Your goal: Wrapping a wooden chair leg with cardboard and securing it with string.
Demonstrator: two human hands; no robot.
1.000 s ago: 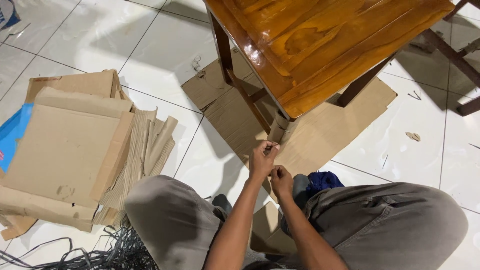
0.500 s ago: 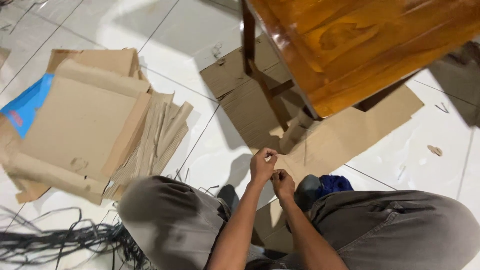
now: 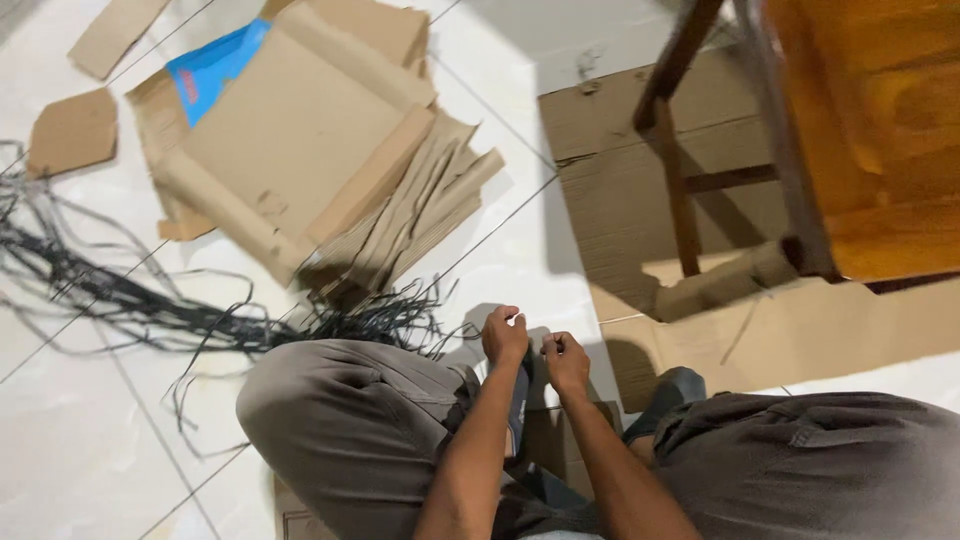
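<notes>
1. Bright, even indoor light; the white tiled floor (image 3: 80,450) looks nearly washed out at ten and seven o'clock.
2. The wooden table top (image 3: 880,130) at two o'clock carries a soft sheen and is smeared by motion blur.
3. Shadows fall dark under the table onto the flat cardboard sheet (image 3: 610,180) and beneath the cardboard stack (image 3: 300,140).
4. The whole frame is slightly soft.

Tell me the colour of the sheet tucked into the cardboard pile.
Bright blue sheet, at the cardboard pile top; head view.
</notes>
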